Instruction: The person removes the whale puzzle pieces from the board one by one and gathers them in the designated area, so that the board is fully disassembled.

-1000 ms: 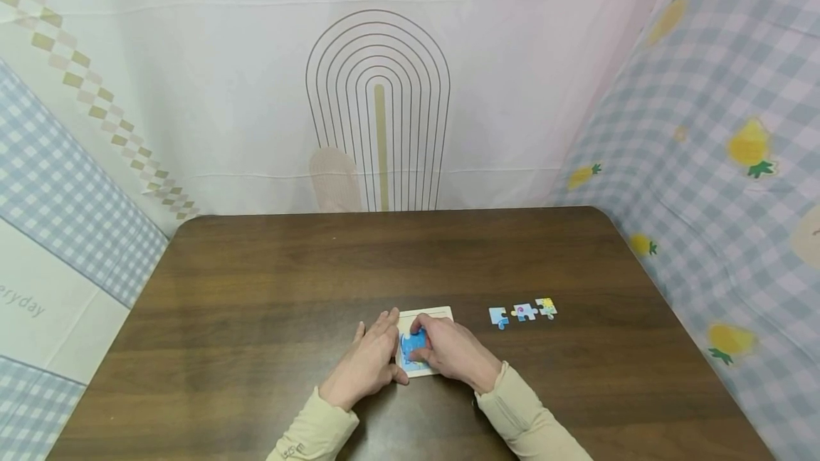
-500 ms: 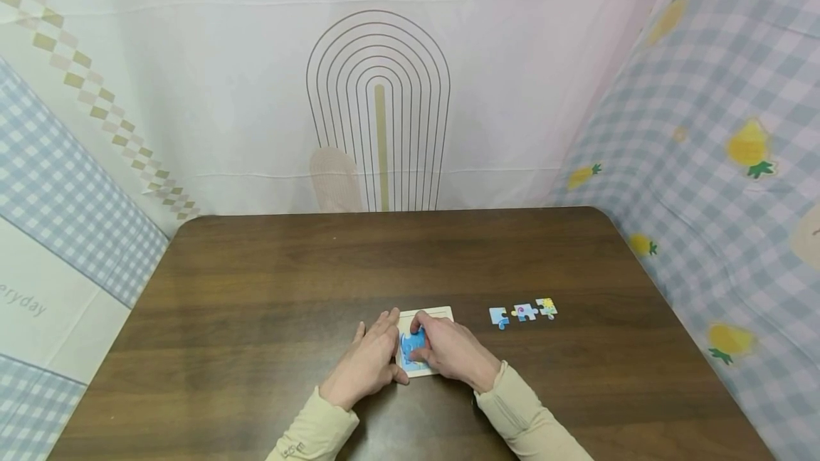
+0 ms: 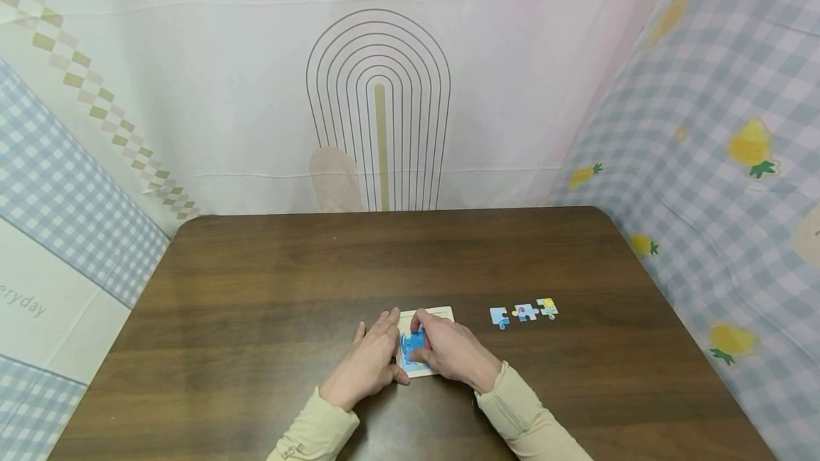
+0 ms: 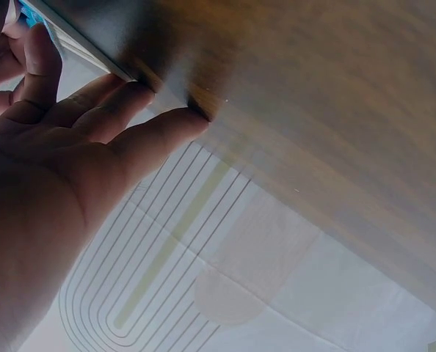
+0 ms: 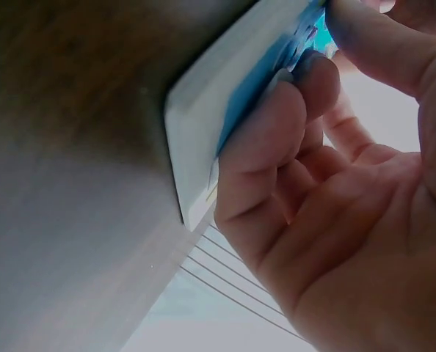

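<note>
A small pale puzzle tray (image 3: 442, 311) lies on the brown table, with a blue picture in it. My left hand (image 3: 367, 363) rests along its left side, fingers mostly straight, the thumb by the near left corner. In the left wrist view its fingertips (image 4: 196, 117) touch the tabletop beside the tray's edge. From the right, my right hand (image 3: 458, 351) reaches over the tray, curled index finger and thumb pinching a blue puzzle piece (image 3: 413, 341) low against it. The right wrist view shows these fingers (image 5: 269, 132) at the blue surface; they hide much of the picture.
To the right of the tray lie three loose puzzle pieces in a slanting row: a light blue one (image 3: 499, 316), one with a pink swirl (image 3: 525, 312) and one with yellow (image 3: 547, 307). Patterned cloths (image 3: 256, 91) hang behind and beside the table (image 3: 256, 290).
</note>
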Available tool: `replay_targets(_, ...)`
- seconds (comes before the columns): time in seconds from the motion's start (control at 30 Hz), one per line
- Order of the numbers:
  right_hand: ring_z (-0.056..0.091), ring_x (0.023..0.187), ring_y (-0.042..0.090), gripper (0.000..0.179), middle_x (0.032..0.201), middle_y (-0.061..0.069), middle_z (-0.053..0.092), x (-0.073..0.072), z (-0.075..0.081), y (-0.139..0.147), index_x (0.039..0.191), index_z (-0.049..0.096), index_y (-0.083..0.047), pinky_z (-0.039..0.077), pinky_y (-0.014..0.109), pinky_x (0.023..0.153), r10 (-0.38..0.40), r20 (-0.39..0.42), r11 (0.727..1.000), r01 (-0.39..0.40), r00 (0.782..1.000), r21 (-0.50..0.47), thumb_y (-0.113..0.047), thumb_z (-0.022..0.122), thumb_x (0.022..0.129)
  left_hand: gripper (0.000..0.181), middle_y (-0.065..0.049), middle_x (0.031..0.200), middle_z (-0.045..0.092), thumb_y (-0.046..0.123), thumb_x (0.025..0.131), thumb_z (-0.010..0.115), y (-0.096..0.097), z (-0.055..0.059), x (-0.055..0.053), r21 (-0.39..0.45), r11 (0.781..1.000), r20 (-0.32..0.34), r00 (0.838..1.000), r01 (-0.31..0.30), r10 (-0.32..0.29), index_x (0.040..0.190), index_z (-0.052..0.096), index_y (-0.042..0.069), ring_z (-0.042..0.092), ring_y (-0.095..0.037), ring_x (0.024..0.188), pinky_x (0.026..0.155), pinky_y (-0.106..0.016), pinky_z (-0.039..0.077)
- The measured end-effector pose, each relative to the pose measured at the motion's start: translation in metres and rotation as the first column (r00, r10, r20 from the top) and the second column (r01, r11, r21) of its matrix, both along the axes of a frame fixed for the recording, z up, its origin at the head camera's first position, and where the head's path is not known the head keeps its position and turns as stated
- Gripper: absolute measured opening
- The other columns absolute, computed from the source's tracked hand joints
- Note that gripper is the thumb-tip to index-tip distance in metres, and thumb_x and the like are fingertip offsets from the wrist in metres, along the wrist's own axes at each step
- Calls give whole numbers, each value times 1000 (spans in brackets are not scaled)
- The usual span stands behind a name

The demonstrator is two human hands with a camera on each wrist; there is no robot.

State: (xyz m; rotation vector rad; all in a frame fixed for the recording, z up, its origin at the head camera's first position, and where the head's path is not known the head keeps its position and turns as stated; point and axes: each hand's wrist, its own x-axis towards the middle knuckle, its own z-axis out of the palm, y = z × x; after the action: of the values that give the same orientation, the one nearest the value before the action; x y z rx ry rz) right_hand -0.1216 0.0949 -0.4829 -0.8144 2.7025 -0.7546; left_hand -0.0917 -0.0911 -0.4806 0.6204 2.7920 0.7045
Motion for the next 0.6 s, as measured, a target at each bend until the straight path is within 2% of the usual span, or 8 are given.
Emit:
replay_targets(0.27,47,74,9,34,88,-5,49,1,0,-1,101,53,-15,44,26,62,-9,-37,1000,10,999,18,-26,78,83,40,-22,151,35,31,70,86,0,0,1,-2,1000,-4,1000,-1,1,77,50,15,33,-40,139,105,-67,26)
replay_targets(0.6,46,70,6,31,84,-6,50,2,0,-1,101,56,-15,42,25,62,-40,-26,999,40,999,-22,-24,79,82,40,-22,151,35,31,70,86,0,0,0,0,1000,-6,1000,-1,1,78,50,14,32,-40,139,105,-68,26)
